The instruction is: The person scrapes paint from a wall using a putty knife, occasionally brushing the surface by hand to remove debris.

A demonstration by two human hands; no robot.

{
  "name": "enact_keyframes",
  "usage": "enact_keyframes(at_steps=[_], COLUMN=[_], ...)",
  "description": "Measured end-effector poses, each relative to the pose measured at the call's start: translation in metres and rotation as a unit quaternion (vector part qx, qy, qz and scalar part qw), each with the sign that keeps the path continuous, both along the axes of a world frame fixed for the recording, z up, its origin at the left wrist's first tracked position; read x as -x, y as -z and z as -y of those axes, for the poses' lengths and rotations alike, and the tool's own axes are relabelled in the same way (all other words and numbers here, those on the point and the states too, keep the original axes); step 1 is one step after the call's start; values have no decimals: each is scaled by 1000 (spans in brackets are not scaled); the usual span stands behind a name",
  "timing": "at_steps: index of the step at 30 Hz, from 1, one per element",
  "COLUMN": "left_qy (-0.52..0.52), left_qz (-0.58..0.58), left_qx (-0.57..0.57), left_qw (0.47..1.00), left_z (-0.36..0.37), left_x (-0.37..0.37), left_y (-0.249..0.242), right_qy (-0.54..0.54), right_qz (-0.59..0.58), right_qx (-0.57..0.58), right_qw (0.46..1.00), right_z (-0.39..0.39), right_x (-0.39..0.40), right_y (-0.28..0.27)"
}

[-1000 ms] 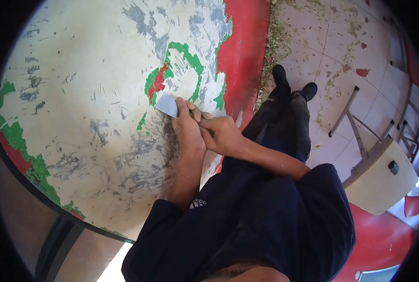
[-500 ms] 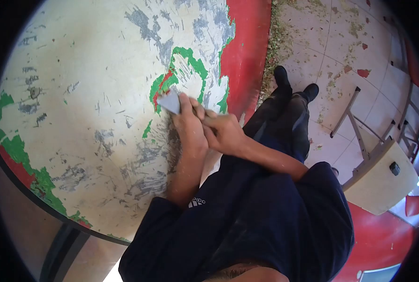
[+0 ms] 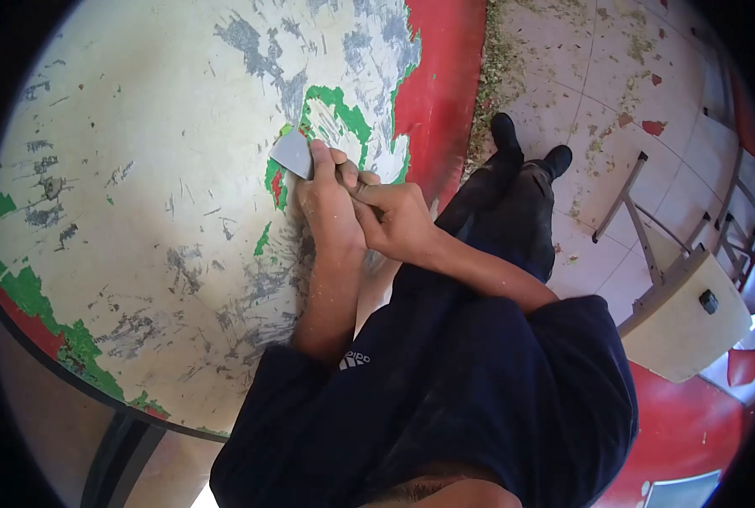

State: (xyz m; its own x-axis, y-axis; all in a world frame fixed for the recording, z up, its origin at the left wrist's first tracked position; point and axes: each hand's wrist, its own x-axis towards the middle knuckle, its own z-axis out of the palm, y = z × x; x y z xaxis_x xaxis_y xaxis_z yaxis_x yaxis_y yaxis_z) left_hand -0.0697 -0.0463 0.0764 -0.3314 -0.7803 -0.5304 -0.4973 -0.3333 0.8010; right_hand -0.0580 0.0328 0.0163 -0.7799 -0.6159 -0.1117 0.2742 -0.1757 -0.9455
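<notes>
A scraper with a grey metal blade [image 3: 293, 153] lies flat against a wall [image 3: 140, 169] of cream paint, on a patch of green and red paint [image 3: 335, 110]. My left hand [image 3: 331, 207] presses its fingers on the back of the blade. My right hand [image 3: 398, 218] grips the scraper's handle just behind, touching the left hand. The handle itself is hidden inside the fist.
The wall shows grey scraped streaks, a red band [image 3: 436, 76] at its foot and green-red remnants at lower left [image 3: 47, 313]. Paint flakes litter the tiled floor [image 3: 564, 51]. My black shoes [image 3: 530, 152] stand there. A desk with metal legs [image 3: 682, 313] stands at right.
Both hands have pushed the scraper up the wall, from below the green patch onto its left edge. The red bit under the blade looks smaller.
</notes>
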Motion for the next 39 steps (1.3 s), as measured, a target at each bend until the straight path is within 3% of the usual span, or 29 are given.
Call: enact_keyframes(at_steps=[3,11,15,18,19,22,23,27,30,34,39], left_qy=[2,-10,-28,-3,6,-35,-41,-16,-27,-63,-51], left_qz=[17,-4,-4,10,-13,58,29,29,33,58,33], left_qx=[-1,-47,1,-11,5,-22,19,-7,18,-38,-18], left_qw=[1000,999,1000,1000,1000,997,999,999,999,996,998], left_z=[-13,-3,-4,2,6,-19,-17,-4,-18,-12,-18], left_x=[-10,3,-10,21,10,-10,-12,13,1,-12,-20], left_y=[-3,0,17,3,11,4,11,3,2,10,8], right_qy=[-45,-16,-48,-14,-18,-44,-62,-19,-43,-78,-50], right_qz=[7,14,-7,37,-8,27,30,-2,4,24,10], right_qx=[1,-4,-22,-23,-19,14,9,-21,11,-22,11], right_qw=[999,1000,999,999,1000,999,998,1000,999,996,999], right_z=[-17,-10,-15,3,0,-21,-22,-3,-16,-20,-24], right_x=[-7,11,2,21,13,-9,-7,10,-5,-1,-14], right_y=[-2,-2,6,2,9,10,9,8,9,9,9])
